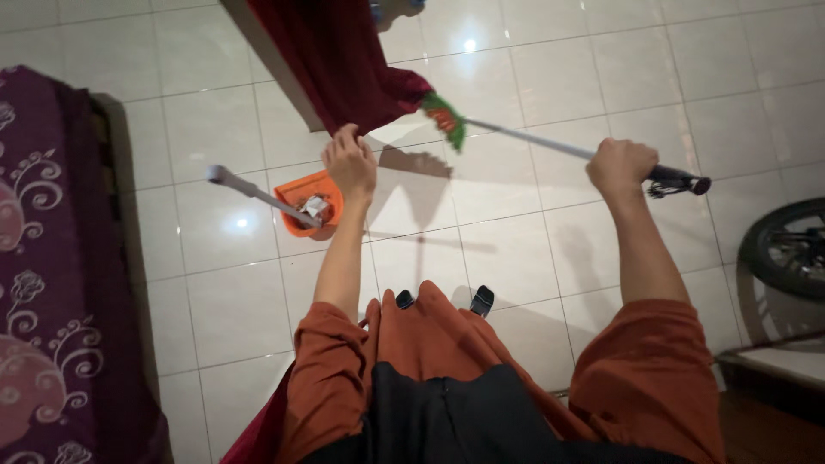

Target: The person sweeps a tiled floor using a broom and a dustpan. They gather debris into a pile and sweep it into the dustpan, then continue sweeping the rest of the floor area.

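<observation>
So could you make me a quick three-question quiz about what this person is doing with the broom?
1. True or false: the right hand holds the broom by its handle.
2. What does the left hand touch: A) the dark red curtain, B) the wheel, C) the purple bedspread?
3. What colour is the dustpan on the tiled floor?

Key: 1 true; 2 A; 3 orange.
</observation>
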